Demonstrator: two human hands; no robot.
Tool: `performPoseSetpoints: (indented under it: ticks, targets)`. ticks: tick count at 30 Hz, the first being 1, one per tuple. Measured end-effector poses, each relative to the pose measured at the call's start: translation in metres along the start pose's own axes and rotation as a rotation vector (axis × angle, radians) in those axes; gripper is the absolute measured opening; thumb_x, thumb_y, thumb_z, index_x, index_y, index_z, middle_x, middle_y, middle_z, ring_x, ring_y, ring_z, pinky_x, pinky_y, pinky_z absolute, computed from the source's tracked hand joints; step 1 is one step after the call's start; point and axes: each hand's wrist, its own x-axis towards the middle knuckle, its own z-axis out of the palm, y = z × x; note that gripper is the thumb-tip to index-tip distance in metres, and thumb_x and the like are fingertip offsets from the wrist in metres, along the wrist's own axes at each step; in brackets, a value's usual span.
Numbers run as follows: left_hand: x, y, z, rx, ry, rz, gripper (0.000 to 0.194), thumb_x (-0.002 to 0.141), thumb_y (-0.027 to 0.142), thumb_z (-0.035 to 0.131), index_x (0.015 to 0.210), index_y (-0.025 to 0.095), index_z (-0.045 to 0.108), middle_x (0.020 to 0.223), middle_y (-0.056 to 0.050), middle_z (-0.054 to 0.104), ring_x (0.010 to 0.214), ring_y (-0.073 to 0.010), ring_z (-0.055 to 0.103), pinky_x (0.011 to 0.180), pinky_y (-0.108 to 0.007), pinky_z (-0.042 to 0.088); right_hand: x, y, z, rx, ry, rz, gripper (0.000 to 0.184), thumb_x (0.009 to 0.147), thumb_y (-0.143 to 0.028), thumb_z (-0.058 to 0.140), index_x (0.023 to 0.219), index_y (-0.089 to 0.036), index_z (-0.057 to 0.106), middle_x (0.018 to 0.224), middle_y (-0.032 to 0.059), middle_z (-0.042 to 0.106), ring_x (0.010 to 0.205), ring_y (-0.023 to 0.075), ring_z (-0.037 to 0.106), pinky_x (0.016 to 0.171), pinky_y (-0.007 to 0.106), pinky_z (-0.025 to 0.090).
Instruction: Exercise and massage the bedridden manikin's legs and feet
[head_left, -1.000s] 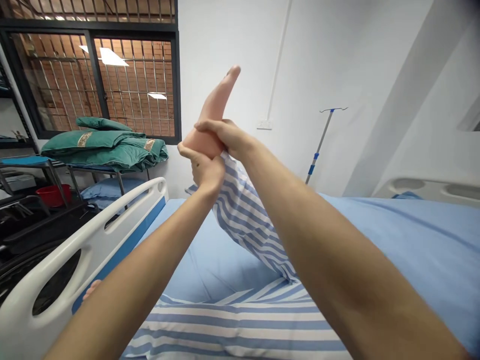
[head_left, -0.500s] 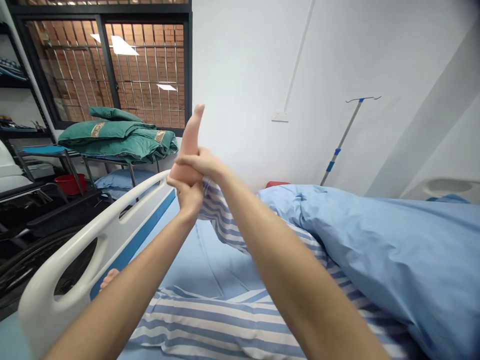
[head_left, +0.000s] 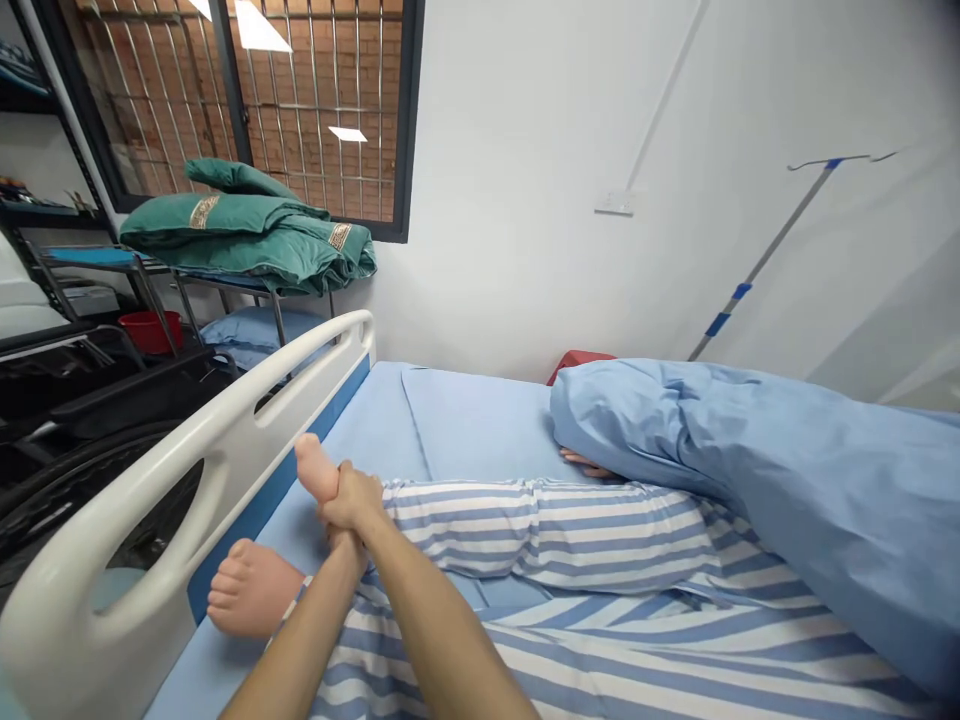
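A manikin's far foot (head_left: 316, 468), smooth and pinkish, lies low over the mattress near the bed's end, toes up. My right hand (head_left: 354, 497) is wrapped around its ankle, just below the trouser cuff. Under the heel is my left hand (head_left: 343, 545), closed on the same foot and partly hidden by my right hand. The leg in blue-and-white striped trousers (head_left: 465, 520) stretches out to the right. Beside my left forearm rests the near foot (head_left: 251, 588), with a pale band at its ankle.
A white bed-end board (head_left: 217, 420) rises at the left. Blue bedding (head_left: 720, 450) covers the upper body, with a hand (head_left: 589, 463) showing at its edge. Behind are an IV pole (head_left: 772, 250), folded green bedding (head_left: 247, 230) and a dark wheelchair (head_left: 97, 430).
Both hands have lowered the far leg from a raised, bent position to nearly flat along the bed, keeping hold of the foot. The view has shifted left and down.
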Motion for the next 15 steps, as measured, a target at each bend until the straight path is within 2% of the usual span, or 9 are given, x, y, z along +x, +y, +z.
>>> performPoseSetpoints:
  ticks: [1,2,3,7,12,15]
  targets:
    - [0.006,-0.014,0.004,0.066,0.161,0.021,0.022,0.081,0.026,0.029,0.061,0.021,0.035,0.062,0.000,0.038,0.083,-0.0265,0.051,0.058,-0.039,0.037,0.002,0.005,0.013,-0.013,-0.019,0.008,0.058,0.050,-0.044,0.070,0.098,-0.021,0.048,0.092,0.0063,0.064,0.090,0.0277,0.060,0.081,0.038,0.041]
    - [0.011,-0.025,0.009,0.120,0.287,0.058,0.020,0.076,0.022,0.026,0.057,0.023,0.021,0.056,0.001,0.024,0.079,-0.0292,0.049,0.053,-0.037,0.030,0.004,0.009,0.023,-0.021,-0.033,0.010,0.059,0.050,-0.046,0.070,0.098,-0.021,0.048,0.094,0.0065,0.064,0.091,0.0279,0.060,0.082,0.039,0.040]
    - [0.014,-0.032,0.014,0.158,0.355,0.100,0.019,0.070,0.020,0.025,0.058,0.023,0.011,0.055,0.002,0.014,0.075,-0.0307,0.047,0.051,-0.033,0.023,0.006,0.012,0.030,-0.028,-0.042,0.011,0.060,0.050,-0.047,0.070,0.099,-0.021,0.047,0.095,0.0066,0.064,0.091,0.0280,0.060,0.082,0.039,0.040]
    - [0.017,-0.040,0.025,0.226,0.345,0.160,0.020,0.062,0.021,0.024,0.061,0.023,0.004,0.061,0.003,0.004,0.067,-0.0285,0.040,0.054,-0.028,0.009,0.011,0.015,0.037,-0.065,-0.029,0.008,0.061,0.051,-0.045,0.069,0.101,-0.019,0.047,0.096,0.0075,0.063,0.090,0.0271,0.060,0.083,0.039,0.039]
    - [0.014,-0.037,0.022,0.243,0.293,0.163,0.019,0.065,0.021,0.020,0.062,0.023,0.001,0.062,0.003,0.002,0.069,-0.0299,0.041,0.055,-0.027,0.007,0.003,0.009,0.033,-0.061,-0.029,0.019,0.059,0.051,-0.041,0.069,0.100,-0.018,0.047,0.094,0.0078,0.064,0.090,0.0272,0.060,0.083,0.040,0.040]
    - [0.010,-0.031,0.015,0.192,0.285,0.142,0.020,0.066,0.021,0.023,0.061,0.023,0.004,0.058,0.002,0.007,0.072,-0.0307,0.042,0.054,-0.027,0.008,-0.005,0.002,0.019,-0.042,-0.045,0.007,0.059,0.051,-0.040,0.069,0.101,-0.018,0.047,0.093,0.0079,0.065,0.090,0.0280,0.060,0.082,0.040,0.040]
